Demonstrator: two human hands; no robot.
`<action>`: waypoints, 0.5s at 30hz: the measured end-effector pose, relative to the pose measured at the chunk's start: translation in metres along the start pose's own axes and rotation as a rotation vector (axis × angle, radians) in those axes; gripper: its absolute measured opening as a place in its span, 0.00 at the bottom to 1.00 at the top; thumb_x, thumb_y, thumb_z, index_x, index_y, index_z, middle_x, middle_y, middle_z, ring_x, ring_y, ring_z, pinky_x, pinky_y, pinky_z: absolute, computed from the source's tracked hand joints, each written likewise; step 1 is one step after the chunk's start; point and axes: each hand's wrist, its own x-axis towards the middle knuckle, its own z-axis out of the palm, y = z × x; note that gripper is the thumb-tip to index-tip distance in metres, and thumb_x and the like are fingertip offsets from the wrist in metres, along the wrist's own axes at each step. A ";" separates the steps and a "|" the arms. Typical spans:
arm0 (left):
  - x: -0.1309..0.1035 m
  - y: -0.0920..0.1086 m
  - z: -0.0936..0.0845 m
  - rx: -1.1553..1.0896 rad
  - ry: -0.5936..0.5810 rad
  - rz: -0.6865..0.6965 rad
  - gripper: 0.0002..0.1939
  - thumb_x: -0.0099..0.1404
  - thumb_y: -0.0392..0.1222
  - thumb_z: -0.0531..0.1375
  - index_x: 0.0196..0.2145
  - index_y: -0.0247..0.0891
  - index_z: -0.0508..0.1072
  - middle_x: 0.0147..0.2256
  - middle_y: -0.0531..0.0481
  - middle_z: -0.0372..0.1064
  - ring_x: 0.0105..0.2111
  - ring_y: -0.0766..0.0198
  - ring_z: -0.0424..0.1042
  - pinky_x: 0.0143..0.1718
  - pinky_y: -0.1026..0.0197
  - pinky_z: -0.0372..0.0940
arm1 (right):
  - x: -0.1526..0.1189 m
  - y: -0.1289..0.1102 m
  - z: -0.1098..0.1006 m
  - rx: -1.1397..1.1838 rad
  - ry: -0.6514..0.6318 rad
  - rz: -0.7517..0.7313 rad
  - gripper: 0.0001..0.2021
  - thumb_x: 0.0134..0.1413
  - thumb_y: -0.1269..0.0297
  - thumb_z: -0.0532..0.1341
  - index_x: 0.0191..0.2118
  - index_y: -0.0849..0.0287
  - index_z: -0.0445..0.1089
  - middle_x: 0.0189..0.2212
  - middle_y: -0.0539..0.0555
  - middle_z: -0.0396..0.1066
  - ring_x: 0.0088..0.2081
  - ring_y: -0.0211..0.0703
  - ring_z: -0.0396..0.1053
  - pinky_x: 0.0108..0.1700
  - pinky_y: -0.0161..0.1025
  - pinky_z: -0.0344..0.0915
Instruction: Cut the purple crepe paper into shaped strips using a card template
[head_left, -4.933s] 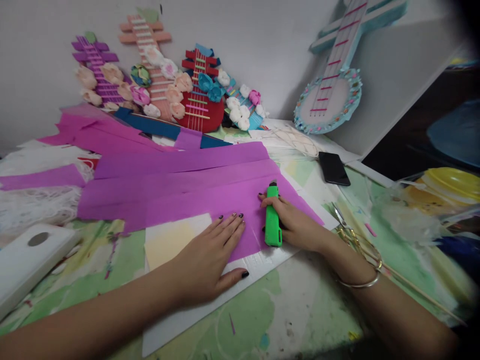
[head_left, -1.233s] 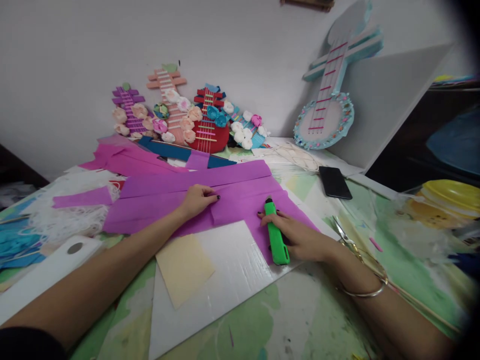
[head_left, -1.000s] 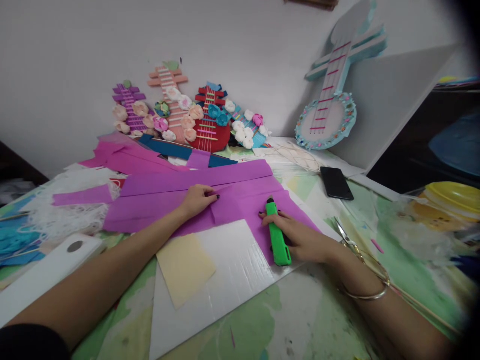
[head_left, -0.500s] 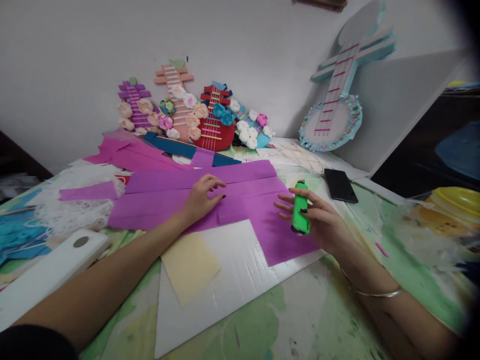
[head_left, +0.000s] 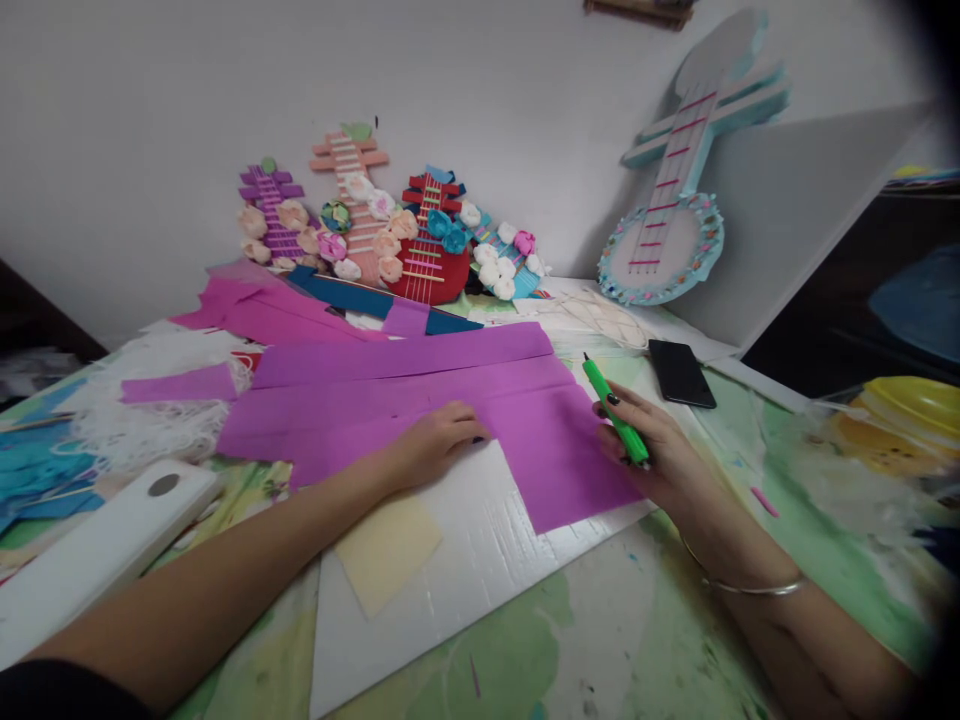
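Observation:
A green utility knife (head_left: 616, 412), dark at its tip, is gripped in my right hand (head_left: 656, 440) over the right part of a wide purple paper sheet (head_left: 577, 470). The tip points up and away, apart from the sheet. My left hand (head_left: 439, 442) is down at the sheet's near edge, its fingers bent and closed on the purple paper; the fingertips are partly hidden. Beneath the sheet lies a glossy white board (head_left: 450, 560), with a pale yellow paper square (head_left: 394, 555) on it.
Decorated toy instruments, including a red one (head_left: 442, 270) and a large pale blue one (head_left: 660, 245), lean along the wall. A black phone (head_left: 681, 373) lies right, near a yellow tub (head_left: 919, 405). White string (head_left: 150, 430) and a long white object (head_left: 105, 560) are left.
My left hand has moved down and right onto the purple sheet's edge, over the small folded flap. In my right hand the knife has turned, its tip now leaning away to the left.

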 end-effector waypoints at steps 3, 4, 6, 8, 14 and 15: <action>0.000 -0.004 0.001 -0.033 -0.009 -0.012 0.12 0.69 0.34 0.52 0.43 0.35 0.75 0.38 0.45 0.68 0.38 0.62 0.67 0.40 0.61 0.62 | 0.000 -0.001 0.000 0.014 0.009 0.059 0.15 0.43 0.66 0.69 0.39 0.59 0.69 0.29 0.49 0.70 0.23 0.32 0.67 0.22 0.28 0.65; 0.000 -0.005 0.001 -0.047 -0.011 -0.011 0.12 0.69 0.33 0.52 0.43 0.35 0.75 0.38 0.45 0.68 0.38 0.62 0.68 0.40 0.61 0.63 | 0.000 -0.001 -0.001 0.018 0.004 0.066 0.16 0.43 0.68 0.69 0.40 0.58 0.70 0.30 0.50 0.71 0.24 0.33 0.68 0.24 0.28 0.67; 0.001 -0.009 0.000 -0.074 -0.015 -0.007 0.12 0.69 0.33 0.52 0.43 0.36 0.76 0.39 0.45 0.68 0.38 0.63 0.68 0.40 0.62 0.63 | 0.000 -0.001 -0.002 0.039 -0.030 0.069 0.21 0.41 0.73 0.68 0.45 0.57 0.70 0.36 0.52 0.74 0.27 0.34 0.70 0.26 0.30 0.68; 0.001 -0.012 0.000 -0.098 -0.021 0.000 0.13 0.68 0.32 0.52 0.42 0.37 0.76 0.38 0.45 0.69 0.38 0.64 0.69 0.40 0.63 0.63 | 0.001 0.000 -0.004 0.063 -0.071 0.065 0.25 0.38 0.76 0.67 0.47 0.56 0.70 0.44 0.54 0.73 0.31 0.36 0.72 0.28 0.31 0.70; 0.000 -0.021 -0.006 -0.134 -0.057 0.032 0.13 0.68 0.33 0.52 0.39 0.38 0.78 0.39 0.45 0.72 0.38 0.64 0.71 0.41 0.63 0.65 | 0.005 0.003 -0.009 0.036 -0.091 0.024 0.17 0.43 0.75 0.66 0.43 0.60 0.72 0.38 0.54 0.73 0.27 0.32 0.67 0.26 0.29 0.67; 0.000 -0.021 -0.008 -0.129 -0.070 0.038 0.14 0.68 0.33 0.52 0.39 0.38 0.78 0.40 0.45 0.72 0.40 0.63 0.71 0.42 0.62 0.64 | 0.005 0.004 -0.010 0.033 -0.089 0.016 0.15 0.44 0.73 0.66 0.42 0.60 0.72 0.36 0.53 0.72 0.25 0.31 0.65 0.25 0.29 0.65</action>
